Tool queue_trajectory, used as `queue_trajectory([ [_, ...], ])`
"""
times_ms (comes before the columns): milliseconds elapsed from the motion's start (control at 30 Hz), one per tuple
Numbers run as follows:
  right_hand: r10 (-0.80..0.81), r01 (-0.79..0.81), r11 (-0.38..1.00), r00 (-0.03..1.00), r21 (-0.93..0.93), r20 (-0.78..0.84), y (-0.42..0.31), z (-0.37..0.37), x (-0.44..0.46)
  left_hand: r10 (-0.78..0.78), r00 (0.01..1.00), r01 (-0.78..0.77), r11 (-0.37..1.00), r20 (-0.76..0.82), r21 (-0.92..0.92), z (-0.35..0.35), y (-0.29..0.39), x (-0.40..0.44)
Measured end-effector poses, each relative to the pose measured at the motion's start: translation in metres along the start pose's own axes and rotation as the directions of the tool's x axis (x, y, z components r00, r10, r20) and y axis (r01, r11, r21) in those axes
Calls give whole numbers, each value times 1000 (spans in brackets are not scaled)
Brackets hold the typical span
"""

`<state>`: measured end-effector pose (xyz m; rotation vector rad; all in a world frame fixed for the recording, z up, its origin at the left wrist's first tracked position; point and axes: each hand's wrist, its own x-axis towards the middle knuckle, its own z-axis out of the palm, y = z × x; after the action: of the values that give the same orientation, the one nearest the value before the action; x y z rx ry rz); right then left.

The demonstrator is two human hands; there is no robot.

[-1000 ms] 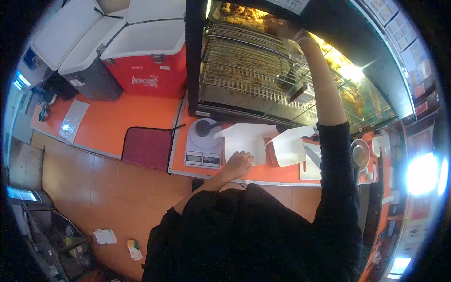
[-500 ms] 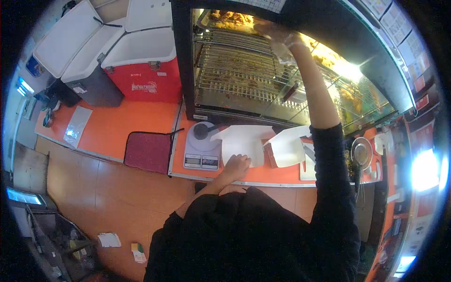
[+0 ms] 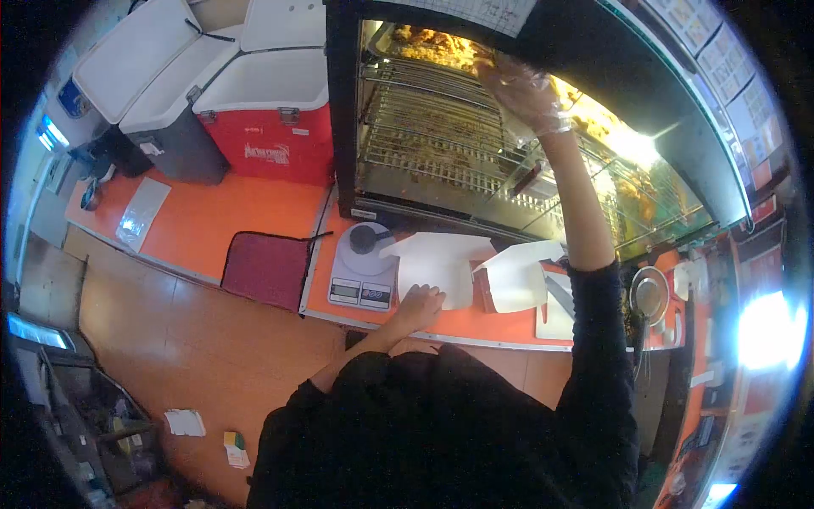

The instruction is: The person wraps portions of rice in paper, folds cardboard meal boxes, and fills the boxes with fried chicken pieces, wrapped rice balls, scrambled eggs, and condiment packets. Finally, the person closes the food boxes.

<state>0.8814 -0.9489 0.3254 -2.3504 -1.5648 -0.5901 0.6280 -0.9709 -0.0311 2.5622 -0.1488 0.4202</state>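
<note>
Left hand [image 3: 420, 307]: fingers curled on the white carton [image 3: 437, 271], pinch can't be told
Carton: near the counter's [image 3: 509, 324] front edge, flap pointing back, long axis unclear
Gloved right hand [image 3: 524, 93]: up by the fried food [image 3: 437, 47], grip unreadable

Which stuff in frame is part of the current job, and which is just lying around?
Likely in the job:
- right hand, plastic-gloved, reaching into lit cabinet
- fried food
- left hand at left white box
- right white box, open
- scale, maybe

Apparently just lying around:
- red cooler
- grey cooler
- dark red mat
- small carton on floor
</note>
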Motion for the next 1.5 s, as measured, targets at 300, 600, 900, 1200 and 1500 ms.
queue_trajectory([
  [300,43,-35,998,987,56,-153,-15,7,-1,-33,999,33,999,0,5,-9,4,3],
  [600,-429,185,887,669,-424,-607,-22,14,-15,-40,999,40,999,-27,-4,-11,3,5],
  [900,-43,131,983,844,128,-535,-96,24,-143,-249,959,240,968,-132,-78,-29,-9,-1],
  [1200,464,-544,839,731,16,501,-105,199,-285,-233,969,239,968,-83,77,-30,-11,-11],
  [1500,456,-621,774,681,123,573,-130,136,-277,-349,931,359,929,-107,91,-21,-13,-15],
])
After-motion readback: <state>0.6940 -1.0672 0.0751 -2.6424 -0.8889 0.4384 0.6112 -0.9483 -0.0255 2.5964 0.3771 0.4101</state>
